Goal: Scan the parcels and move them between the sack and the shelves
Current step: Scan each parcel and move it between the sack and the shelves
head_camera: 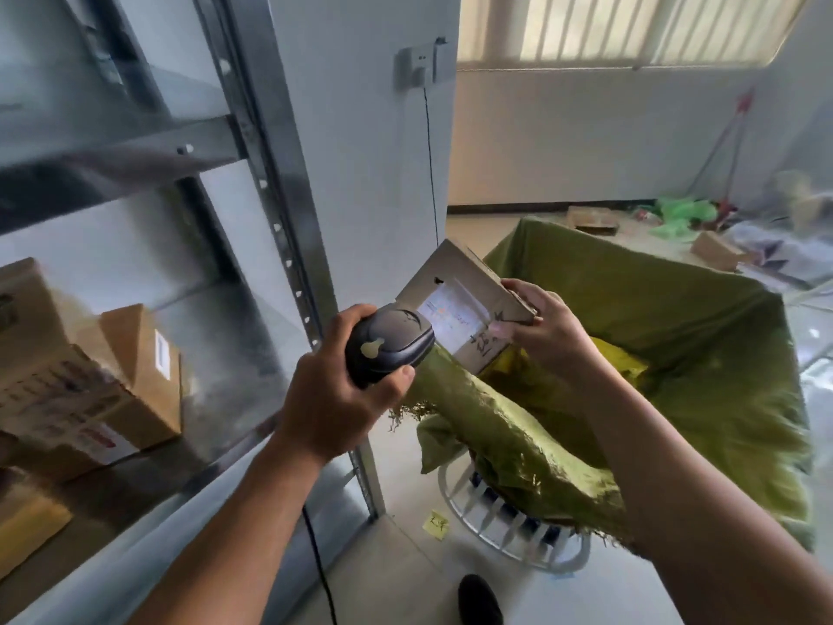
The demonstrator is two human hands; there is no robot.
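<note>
Over a green sack (676, 354), right grip (541, 331) pinches a white-labelled cardboard parcel (455, 281), left grip (342, 399) clasps the scanner (387, 345).

Middle shelf (234, 367): cartons (130, 381) crowd its left end; the right end, up to the steel upright (288, 250), lies bare and can be reached from the front. Green sack (703, 336): mouth wide open. Its near-left rim is obstructed by a held parcel (455, 300) and scanner (390, 340).
</note>
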